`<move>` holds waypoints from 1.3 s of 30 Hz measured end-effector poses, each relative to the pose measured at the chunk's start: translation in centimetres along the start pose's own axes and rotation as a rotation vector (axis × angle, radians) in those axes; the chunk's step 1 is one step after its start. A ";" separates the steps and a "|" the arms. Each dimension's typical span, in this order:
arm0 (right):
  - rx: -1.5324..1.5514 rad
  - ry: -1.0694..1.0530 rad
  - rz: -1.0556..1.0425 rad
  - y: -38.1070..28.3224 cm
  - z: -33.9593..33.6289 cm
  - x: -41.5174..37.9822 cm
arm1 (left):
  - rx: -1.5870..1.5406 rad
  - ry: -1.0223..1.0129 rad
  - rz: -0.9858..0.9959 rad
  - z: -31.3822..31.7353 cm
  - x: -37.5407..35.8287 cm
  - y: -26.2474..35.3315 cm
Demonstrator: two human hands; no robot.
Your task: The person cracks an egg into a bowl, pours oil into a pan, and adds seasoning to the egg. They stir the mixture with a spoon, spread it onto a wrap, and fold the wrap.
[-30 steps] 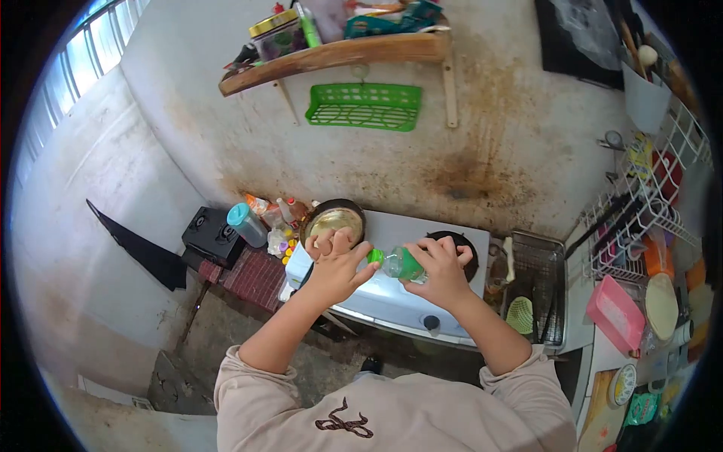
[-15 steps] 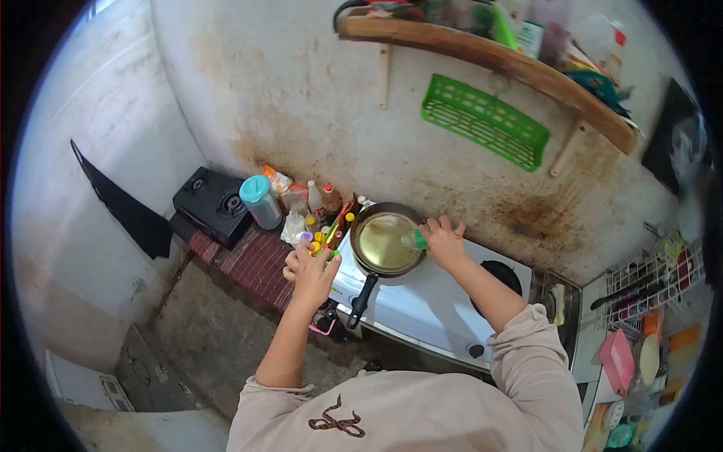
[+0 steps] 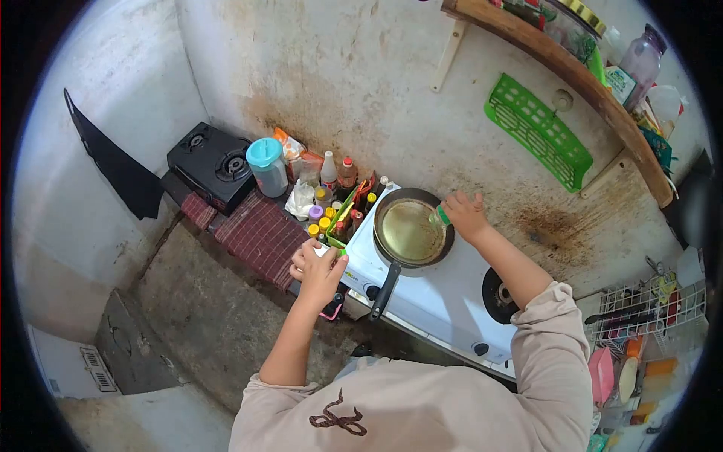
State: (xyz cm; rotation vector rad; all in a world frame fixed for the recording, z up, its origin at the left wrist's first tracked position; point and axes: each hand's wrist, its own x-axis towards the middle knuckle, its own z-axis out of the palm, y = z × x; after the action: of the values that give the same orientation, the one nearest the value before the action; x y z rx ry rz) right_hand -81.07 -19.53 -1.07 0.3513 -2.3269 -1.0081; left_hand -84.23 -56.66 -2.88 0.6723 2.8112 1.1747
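Observation:
My right hand (image 3: 465,214) is closed around a small container with a green end (image 3: 443,216), tilted over the right rim of the frying pan (image 3: 410,233). Most of the container is hidden by the fingers. Inside the pan lies a thin layer of yellowish, oil-like liquid. The pan rests on the left burner of a white gas stove (image 3: 444,301), its black handle pointing toward me. My left hand (image 3: 318,273) is raised near the stove's left front corner, fingers curled. A small green piece, which looks like a cap (image 3: 343,254), shows at its fingertips.
Left of the stove, a green basket (image 3: 339,236) holds several bottles and jars. A blue-lidded pitcher (image 3: 267,167) and black two-burner stove (image 3: 212,167) stand farther left. Above are a wooden shelf (image 3: 557,56) and hanging green rack (image 3: 536,132). A wire dish rack (image 3: 651,313) is at right.
The view has shifted, so the stove and wall appear displaced. My right hand has drawn back slightly toward the pan's edge with the container. My left hand keeps its curled shape.

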 end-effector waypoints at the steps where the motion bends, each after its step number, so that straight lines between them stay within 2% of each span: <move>1: 0.000 -0.001 -0.016 0.1 -0.2 0.2 | -0.008 -0.008 -0.008 0.0 0.0 -0.1; 6: 0.013 0.094 -0.058 1.1 -1.4 1.2 | -0.029 -0.028 -0.016 0.2 -0.4 -0.6; 9: 0.057 0.038 -0.284 0.5 -0.6 -0.3 | -0.028 -0.054 -0.011 0.3 -0.6 -0.6; 12: 0.047 -0.003 -0.014 -0.1 -0.4 -0.7 | -0.020 -0.039 0.019 0.5 -0.9 -0.8; 15: -0.101 -0.101 -0.222 -1.3 1.3 -3.2 | -0.023 -0.063 0.014 0.7 -1.0 -0.7; 18: -0.024 -0.293 0.105 -3.0 1.4 -4.6 | -0.025 -0.061 0.044 0.6 -1.0 -0.6; 21: -0.009 -0.355 0.087 -3.8 3.3 -7.2 | -0.031 -0.069 0.057 0.5 -1.2 -0.6; 24: -0.108 -0.341 0.010 -3.8 3.5 -8.2 | -0.032 -0.079 0.049 0.4 -1.0 -0.7; 27: -0.081 -0.251 0.062 -4.3 3.6 -8.4 | -0.028 -0.085 0.042 0.6 -1.1 -0.9; 30: -0.031 -0.488 -0.064 -4.6 4.2 -7.9 | -0.039 -0.099 0.035 0.7 -0.9 -0.9; 33: -0.013 -0.444 -0.064 -4.3 4.3 -7.2 | -0.049 -0.100 0.038 1.1 -0.8 -1.2; 36: -0.096 -0.237 -0.249 -3.9 4.6 -7.2 | -0.051 -0.101 0.048 1.4 -0.6 -1.3; 39: -0.229 -0.405 -0.278 -4.9 5.1 -7.3 | -0.054 -0.109 0.046 1.6 -0.4 -1.2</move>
State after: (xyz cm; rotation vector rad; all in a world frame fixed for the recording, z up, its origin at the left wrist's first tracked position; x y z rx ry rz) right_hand -78.18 -16.64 -10.38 0.4175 -2.5218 -1.5923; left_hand -84.07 -56.51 -4.93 0.7757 2.6788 1.1785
